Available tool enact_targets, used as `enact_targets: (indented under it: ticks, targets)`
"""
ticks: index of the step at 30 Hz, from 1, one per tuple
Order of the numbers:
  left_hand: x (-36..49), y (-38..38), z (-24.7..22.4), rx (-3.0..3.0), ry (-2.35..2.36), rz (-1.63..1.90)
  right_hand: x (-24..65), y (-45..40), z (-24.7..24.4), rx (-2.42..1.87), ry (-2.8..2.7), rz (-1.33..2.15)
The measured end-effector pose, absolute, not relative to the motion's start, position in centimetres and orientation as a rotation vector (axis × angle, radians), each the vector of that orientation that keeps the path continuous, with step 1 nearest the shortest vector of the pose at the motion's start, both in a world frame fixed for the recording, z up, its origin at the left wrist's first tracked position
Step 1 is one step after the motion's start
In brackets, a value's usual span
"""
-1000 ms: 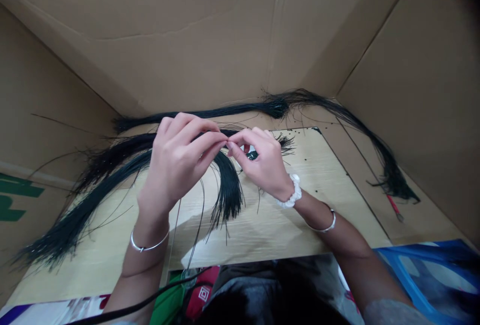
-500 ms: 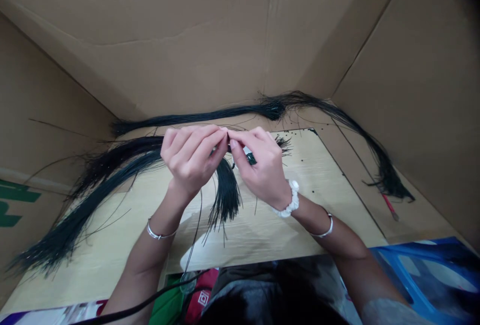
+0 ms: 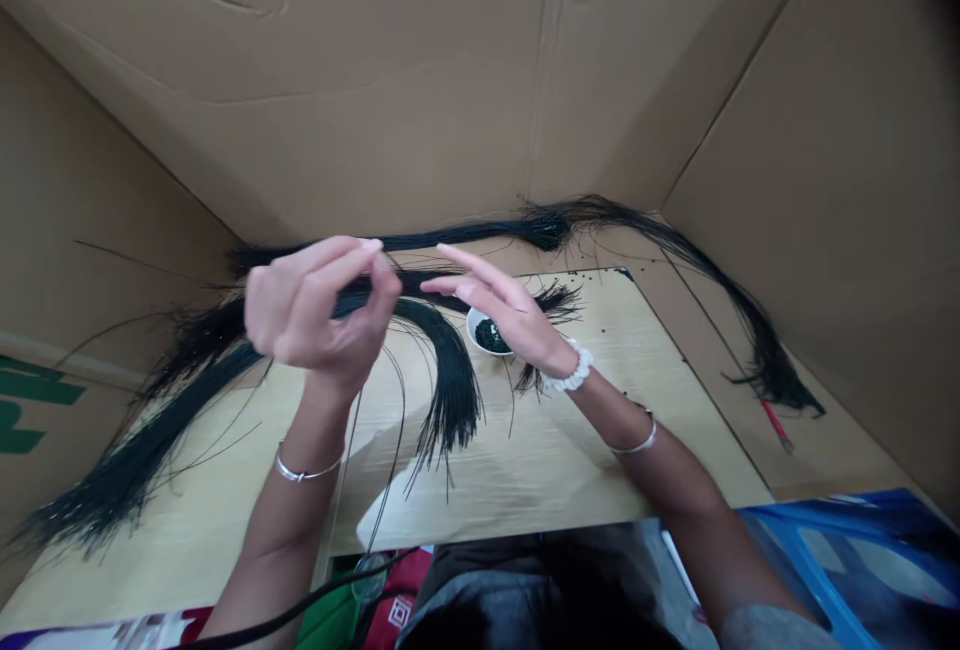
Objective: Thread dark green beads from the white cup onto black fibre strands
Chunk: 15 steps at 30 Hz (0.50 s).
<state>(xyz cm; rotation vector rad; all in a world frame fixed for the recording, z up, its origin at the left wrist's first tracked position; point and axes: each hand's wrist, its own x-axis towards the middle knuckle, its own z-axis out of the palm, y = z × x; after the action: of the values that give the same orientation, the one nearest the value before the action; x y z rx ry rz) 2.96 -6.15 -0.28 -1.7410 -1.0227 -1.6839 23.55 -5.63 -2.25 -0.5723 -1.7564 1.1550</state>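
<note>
The hands have come apart: where the fingertips met over the board a moment ago, a wide gap now separates them, and the small white bowl point(image 3: 484, 333) they were hiding shows in full. The left hand point(image 3: 319, 305) is raised with its fingers curled, and a bundle of fine black strands point(image 3: 450, 395) passes behind it. Whether the fingers pinch any strand, I cannot tell. The right hand point(image 3: 502, 308) is open and looks empty, its straight fingers reaching over the bowl, which holds a heap of tiny dark beads point(image 3: 489, 336).

That central bundle arches over the pale wood-grain board point(image 3: 555, 480), its loose ends hanging toward the near side. A second bundle point(image 3: 142, 460) sweeps off to the left, and a third point(image 3: 420, 235) runs along the far edge, then trails down the right side. A few loose beads point(image 3: 589, 275) dot the far part of the board.

As far as this view shows, the strands stand gathered into long bundles, while beads remain in the bowl and scattered about, so the work appears partway along. How many strands are finished is too fine to tell.
</note>
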Motion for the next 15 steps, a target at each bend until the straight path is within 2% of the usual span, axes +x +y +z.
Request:
enact_targets:
  ticks: [3,7,11,15]
  targets:
    - [1.7,-6.9,1.2,-1.633,-1.088,-1.662,22.3,-4.1,-4.5,-0.524,-1.944,1.236]
    - [1.5,-6.6,1.6,-1.57,-1.143,-1.712,20.0,-3.9,-6.4,-0.528,-2.043,1.079]
    - [2.4,-6.0,1.7,-1.702,-1.268,-1.767,19.0,-4.4,-6.4,-0.569,-1.927,0.989]
    - [2.3,-5.7,2.4,-2.04,-1.465,-1.868,19.4,-4.4,-5.9,-0.671,-1.686,1.08]
